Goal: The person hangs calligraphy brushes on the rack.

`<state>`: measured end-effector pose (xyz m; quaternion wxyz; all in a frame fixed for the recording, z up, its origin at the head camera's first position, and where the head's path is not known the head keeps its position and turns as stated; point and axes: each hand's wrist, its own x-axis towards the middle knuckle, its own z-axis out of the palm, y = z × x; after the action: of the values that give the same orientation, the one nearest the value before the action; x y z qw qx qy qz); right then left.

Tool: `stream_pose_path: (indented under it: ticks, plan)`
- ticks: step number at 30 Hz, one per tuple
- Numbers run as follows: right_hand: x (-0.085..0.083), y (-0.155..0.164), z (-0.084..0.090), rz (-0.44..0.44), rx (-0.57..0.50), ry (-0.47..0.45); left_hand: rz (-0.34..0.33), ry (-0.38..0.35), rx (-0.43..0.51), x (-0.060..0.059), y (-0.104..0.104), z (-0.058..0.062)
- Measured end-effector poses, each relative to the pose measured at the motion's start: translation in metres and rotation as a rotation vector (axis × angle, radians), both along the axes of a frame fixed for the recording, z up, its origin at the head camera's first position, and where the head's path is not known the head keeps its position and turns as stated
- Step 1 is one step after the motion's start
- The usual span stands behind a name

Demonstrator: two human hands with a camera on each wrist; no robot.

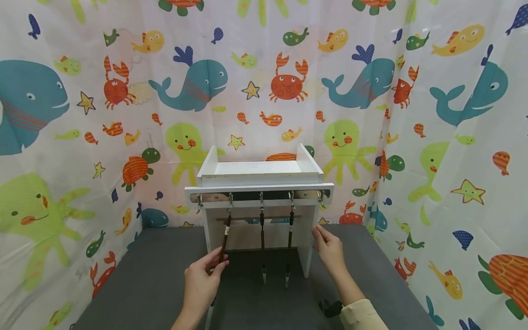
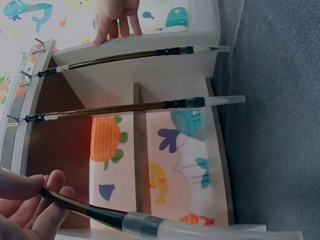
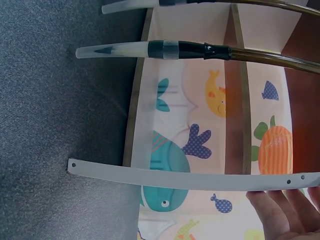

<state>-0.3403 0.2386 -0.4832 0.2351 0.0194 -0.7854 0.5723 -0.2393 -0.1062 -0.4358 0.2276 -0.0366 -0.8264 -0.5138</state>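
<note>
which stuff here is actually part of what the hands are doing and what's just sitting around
In use:
- left brush, pinched by the left hand, hanging from a hook
- white rack, its side panel touched by the right hand

Just there:
- middle brush and right brush, hanging untouched
- grey tabletop
- sea-animal curtain

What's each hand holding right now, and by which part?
The left hand pinches the leftmost hanging brush on its dark shaft, about midway. The right hand holds nothing; straight fingers rest on the white rack's right side panel.
</note>
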Motion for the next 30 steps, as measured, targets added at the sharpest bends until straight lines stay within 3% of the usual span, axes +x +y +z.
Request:
stream_pose_path:
  ticks: [17, 23, 30]
  plan:
    - [-0.001, -0.001, -0.001, -0.028, 0.021, 0.018, 0.044, -0.021, -0.042, -0.006, 0.002, 0.000]
    - [-0.001, -0.002, -0.003, -0.027, 0.032, 0.012, 0.045, -0.057, -0.031, -0.009, 0.002, -0.005]
    - [-0.002, -0.002, -0.003, -0.038, 0.025, 0.020, 0.042, -0.016, -0.019, -0.019, 0.004, -0.014]
